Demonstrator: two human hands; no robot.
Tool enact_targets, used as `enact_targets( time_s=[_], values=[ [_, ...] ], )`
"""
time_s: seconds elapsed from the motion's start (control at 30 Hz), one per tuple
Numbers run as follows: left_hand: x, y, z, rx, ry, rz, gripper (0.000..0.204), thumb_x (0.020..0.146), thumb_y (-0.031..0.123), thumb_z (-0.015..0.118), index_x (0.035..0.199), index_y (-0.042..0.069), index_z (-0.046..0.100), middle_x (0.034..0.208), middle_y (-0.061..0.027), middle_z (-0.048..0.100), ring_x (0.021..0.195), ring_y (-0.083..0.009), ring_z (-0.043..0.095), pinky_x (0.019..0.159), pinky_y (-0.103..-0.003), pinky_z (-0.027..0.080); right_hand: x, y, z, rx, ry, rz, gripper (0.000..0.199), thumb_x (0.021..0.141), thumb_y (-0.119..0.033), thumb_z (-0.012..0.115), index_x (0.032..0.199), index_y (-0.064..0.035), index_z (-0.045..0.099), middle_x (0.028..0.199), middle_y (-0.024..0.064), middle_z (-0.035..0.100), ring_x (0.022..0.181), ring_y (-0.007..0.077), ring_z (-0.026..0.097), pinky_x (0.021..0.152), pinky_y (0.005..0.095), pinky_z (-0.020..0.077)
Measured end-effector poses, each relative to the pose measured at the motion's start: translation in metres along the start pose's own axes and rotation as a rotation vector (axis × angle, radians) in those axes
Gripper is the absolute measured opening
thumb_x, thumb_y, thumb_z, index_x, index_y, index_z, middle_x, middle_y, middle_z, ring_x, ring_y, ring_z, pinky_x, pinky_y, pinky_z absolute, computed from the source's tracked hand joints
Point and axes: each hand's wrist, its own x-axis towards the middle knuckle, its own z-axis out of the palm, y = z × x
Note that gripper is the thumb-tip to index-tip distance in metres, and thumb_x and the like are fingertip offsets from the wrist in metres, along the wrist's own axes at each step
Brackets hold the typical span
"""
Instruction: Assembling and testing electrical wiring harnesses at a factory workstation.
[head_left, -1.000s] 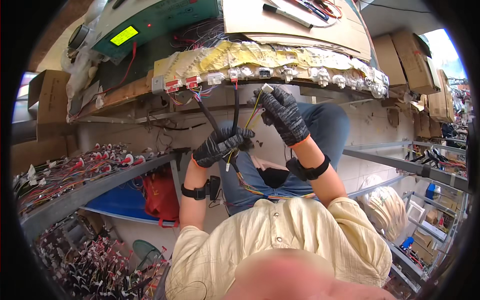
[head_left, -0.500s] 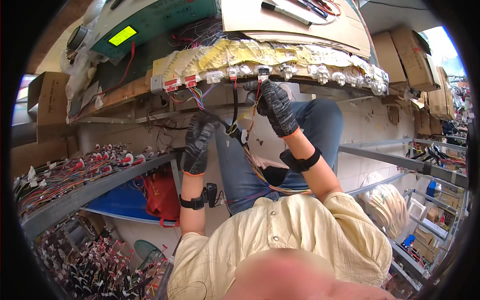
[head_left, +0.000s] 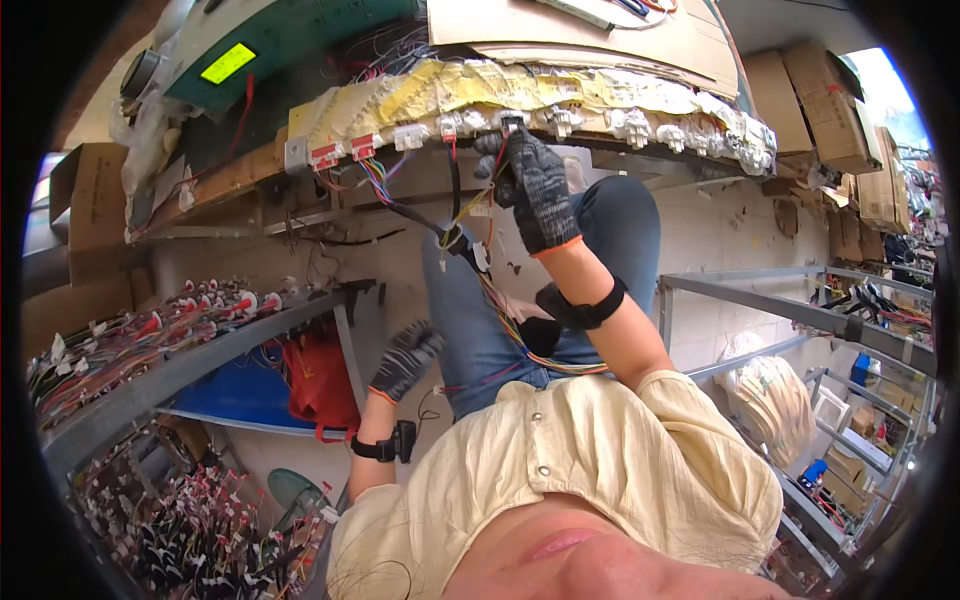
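Grip: right hand [head_left: 533,190], in a dark knit glove with an orange cuff, is raised to the front edge of the workbench [head_left: 250,175], its fingers pinched shut on a small white connector [head_left: 513,124] in the row mounted along that edge.
Left hand: left hand [head_left: 404,358], gloved the same way, hangs low and free, fingers loosely curled and holding nothing, well apart from the bench edge and just in front of the person's blue-trousered knee.
Wire bundle: a multicoloured wire harness [head_left: 500,310] runs down from the connector row, passes beside the right wrist and drops toward the lap; a black cable [head_left: 420,215] joins it (the exact knot where they meet is too tangled to read).
Connector row: white and red plugs [head_left: 340,152] sit side by side on the bench's edge, backed by crumpled yellow tape or paper [head_left: 460,85].
Wrists: a black strap [head_left: 580,305] circles the right forearm; a dark watch-like band [head_left: 385,445] circles the left.
Surroundings: a green box with a lit yellow panel [head_left: 228,62] sits on the bench; a grey metal shelf [head_left: 170,375] on the left carries heaps of wired plugs; cardboard boxes [head_left: 810,95] stack at upper right.
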Motion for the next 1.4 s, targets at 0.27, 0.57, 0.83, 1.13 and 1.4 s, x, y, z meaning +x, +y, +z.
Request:
enact_targets(
  time_s=[0.27, 0.57, 0.83, 1.13, 1.4],
  values=[
    [-0.098, -0.117, 0.003, 0.668, -0.003, -0.115, 0.036, 0.068, 0.005, 0.059, 0.103, 0.004, 0.050, 0.081, -0.0061, 0.049, 0.067, -0.0171, 0.048, 0.065, -0.029, 0.043, -0.014, -0.025, -0.067, -1.185, -0.299, -0.759, 0.036, 0.073, -0.002, 0.057, 0.109, -0.0024, 0.055, 0.101, 0.0137, 0.058, 0.080, 0.0258, 0.059, 0.073, 0.0323, 0.0483],
    [-0.097, -0.030, 0.031, 0.480, 0.117, -0.053, 0.015, 0.089, 0.013, 0.051, 0.101, 0.003, 0.054, 0.083, -0.0040, 0.061, 0.069, -0.0100, 0.058, 0.060, -0.025, 0.047, -0.121, -0.005, -0.096, -0.863, -0.609, -0.121, 0.032, 0.077, -0.007, 0.058, 0.109, -0.0055, 0.056, 0.086, 0.0119, 0.061, 0.085, 0.0303, 0.059, 0.073, 0.0360, 0.0476],
    [0.007, 0.075, 0.112, 0.765, 0.184, 0.402, 0.019, 0.089, 0.017, 0.053, 0.096, 0.000, 0.058, 0.073, -0.0047, 0.061, 0.065, -0.0113, 0.058, 0.059, -0.026, 0.047, -0.144, 0.049, -0.040, -0.963, -0.608, -0.180, 0.022, 0.085, -0.011, 0.053, 0.104, -0.0009, 0.050, 0.075, 0.0154, 0.061, 0.064, 0.0267, 0.059, 0.061, 0.0332, 0.0475],
    [0.024, 0.068, 0.116, 0.559, 0.204, 0.419, 0.016, 0.090, 0.015, 0.050, 0.090, -0.001, 0.056, 0.072, -0.0045, 0.059, 0.065, -0.0102, 0.057, 0.057, -0.026, 0.047, -0.068, 0.002, -0.063, -0.275, -0.160, -0.073, 0.015, 0.090, -0.014, 0.050, 0.093, -0.0007, 0.056, 0.075, 0.0030, 0.057, 0.066, 0.0108, 0.054, 0.062, 0.0263, 0.0456],
    [0.019, 0.054, 0.123, 0.771, -0.062, 0.291, 0.017, 0.087, 0.015, 0.052, 0.090, -0.001, 0.058, 0.079, -0.0156, 0.059, 0.071, -0.0271, 0.057, 0.065, -0.035, 0.045, -0.043, -0.019, -0.063, 0.072, -0.024, 0.045, 0.021, 0.088, -0.020, 0.053, 0.097, -0.0007, 0.055, 0.081, 0.0072, 0.061, 0.070, 0.0142, 0.058, 0.064, 0.0277, 0.0479]
  ],
)
